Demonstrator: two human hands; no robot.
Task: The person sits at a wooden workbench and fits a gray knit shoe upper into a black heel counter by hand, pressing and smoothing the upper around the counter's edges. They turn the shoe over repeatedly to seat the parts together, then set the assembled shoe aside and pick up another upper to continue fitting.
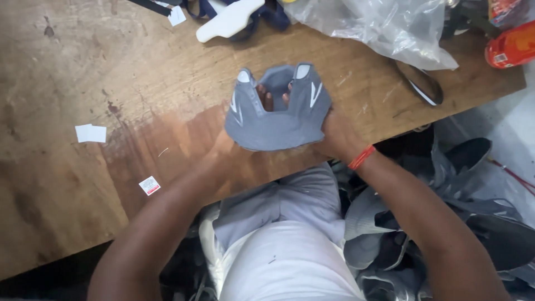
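Here, a grey shoe upper (pixel 277 120) is held over the wooden surface (pixel 83 72).
Both hands' grips close on it: left hand (pixel 234 147) mostly hidden beneath, right hand (pixel 334 134) beside, fingertips (pixel 268 99) inside its opening.

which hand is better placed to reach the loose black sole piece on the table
Right, probably. The right hand, holding the grey shoe upper, sits nearer the black sole piece; the left hand is farther away.
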